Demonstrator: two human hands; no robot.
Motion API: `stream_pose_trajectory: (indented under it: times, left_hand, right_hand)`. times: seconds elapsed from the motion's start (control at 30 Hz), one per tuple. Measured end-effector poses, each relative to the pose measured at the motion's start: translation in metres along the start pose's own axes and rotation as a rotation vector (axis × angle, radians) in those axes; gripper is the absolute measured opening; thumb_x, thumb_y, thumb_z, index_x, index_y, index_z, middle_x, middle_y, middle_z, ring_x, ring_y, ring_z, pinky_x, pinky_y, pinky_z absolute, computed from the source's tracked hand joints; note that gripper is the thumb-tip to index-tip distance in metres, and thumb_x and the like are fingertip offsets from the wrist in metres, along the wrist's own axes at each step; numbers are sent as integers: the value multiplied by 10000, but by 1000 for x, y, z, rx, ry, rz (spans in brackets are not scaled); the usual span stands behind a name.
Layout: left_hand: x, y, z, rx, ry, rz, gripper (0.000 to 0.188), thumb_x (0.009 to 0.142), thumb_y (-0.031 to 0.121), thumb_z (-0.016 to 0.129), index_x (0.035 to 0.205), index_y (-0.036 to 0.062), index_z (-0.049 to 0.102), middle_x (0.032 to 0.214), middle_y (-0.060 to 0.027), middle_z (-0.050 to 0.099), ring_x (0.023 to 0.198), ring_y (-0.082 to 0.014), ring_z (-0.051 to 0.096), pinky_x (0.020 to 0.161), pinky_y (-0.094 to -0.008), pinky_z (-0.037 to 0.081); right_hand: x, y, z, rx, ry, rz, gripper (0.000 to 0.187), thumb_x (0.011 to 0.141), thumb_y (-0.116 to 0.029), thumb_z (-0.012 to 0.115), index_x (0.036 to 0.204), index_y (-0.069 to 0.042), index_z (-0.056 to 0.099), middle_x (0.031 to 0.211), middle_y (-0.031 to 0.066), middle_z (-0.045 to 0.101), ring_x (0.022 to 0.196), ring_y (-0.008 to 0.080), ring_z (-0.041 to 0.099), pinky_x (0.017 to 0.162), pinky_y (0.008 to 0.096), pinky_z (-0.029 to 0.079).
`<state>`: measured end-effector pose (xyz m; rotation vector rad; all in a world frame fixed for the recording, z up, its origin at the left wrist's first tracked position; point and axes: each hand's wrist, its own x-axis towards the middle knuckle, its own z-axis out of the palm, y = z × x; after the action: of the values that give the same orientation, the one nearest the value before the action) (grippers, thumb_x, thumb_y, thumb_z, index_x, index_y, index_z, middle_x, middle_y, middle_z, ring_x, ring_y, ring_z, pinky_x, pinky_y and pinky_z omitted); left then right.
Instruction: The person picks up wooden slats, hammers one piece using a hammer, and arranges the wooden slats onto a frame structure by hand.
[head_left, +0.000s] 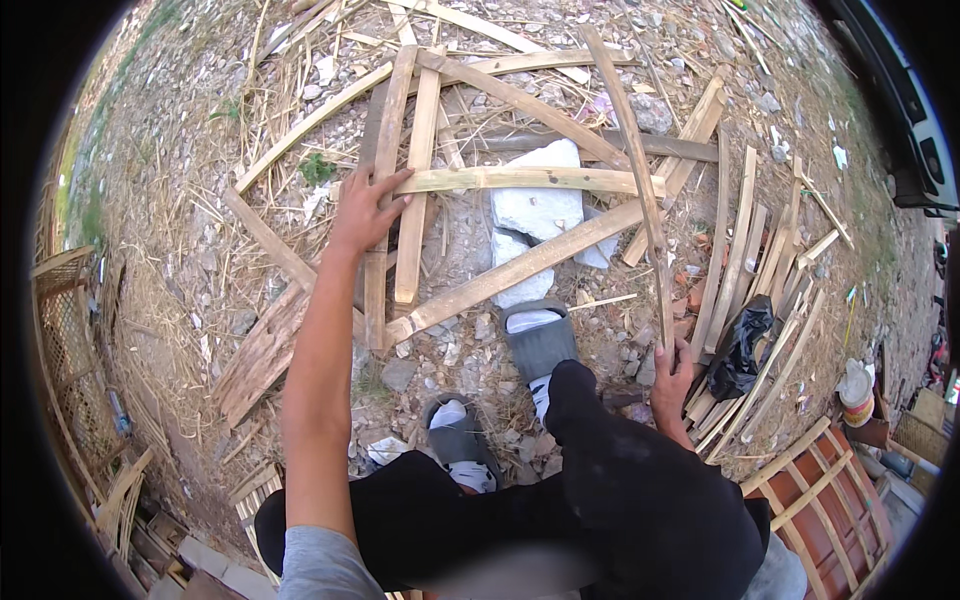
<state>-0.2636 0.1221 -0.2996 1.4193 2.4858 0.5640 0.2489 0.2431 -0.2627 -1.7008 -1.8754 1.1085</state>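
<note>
My left hand [366,212] lies with its fingers spread at the left end of a pale bamboo strip [450,180], beside two upright-lying slats. That strip runs across a white stone block [540,205] to the right. My right hand [671,388] grips the near end of a long, thin brown wooden strip [640,150], which stretches away from me and crosses the right end of the bamboo strip. Another wooden slat [520,270] slants under these pieces, close to my shoe [541,345]. The palm side of my left hand is hidden.
Several loose strips [745,240] lie in a pile at the right, with a black plastic bag [740,350] on it. A weathered plank [262,350] rests at the left. A slatted wooden frame [825,505] is at the lower right. Stones and straw cover the ground.
</note>
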Motion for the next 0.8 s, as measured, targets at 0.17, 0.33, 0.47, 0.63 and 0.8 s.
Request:
stream_pose_trajectory:
  times: [0.17,0.33,0.47,0.63,0.8]
  left_hand:
    - [7,7,1,54,-47,-124,486,781,485,697,1239,337,625,1332,-194,442,1240,-382,411,1084,-594,228]
    - [13,27,-5,119,-129,-232,559,708,591,720,1200,335,649,1312,-157,453,1264,-364,399,1059,-691,146]
    - [13,17,-1,34,-111,-256,586,673,648,705,1171,341,667,1315,-148,458,1301,-353,376,1049,-716,115]
    - [12,30,-1,252,46,-136,510,700,562,728,1147,322,681,1424,-82,413,1325,-327,370,1033,-736,114]
    - [22,18,-9,154,-95,5,434,752,431,731,1133,227,691,1415,-15,473,1255,-270,477,1049,-676,196]
  right_hand:
    - [0,-1,2,-21,-13,11,344,895,-232,648,1113,18,557,934,119,599,865,203,559,803,338,448]
    - [-1,6,0,-35,-31,-25,338,890,-231,652,1105,14,563,914,111,603,848,199,564,791,338,453]
    - [-2,1,2,-45,-39,-48,334,892,-224,647,1100,22,560,911,109,604,845,199,566,789,342,455]
    - [-3,-5,1,-52,-31,-36,325,900,-211,629,1106,29,551,897,109,594,834,194,556,779,337,451]
    - [-4,-5,1,-52,-59,1,309,906,-201,615,1109,23,552,912,108,588,838,187,545,776,331,444]
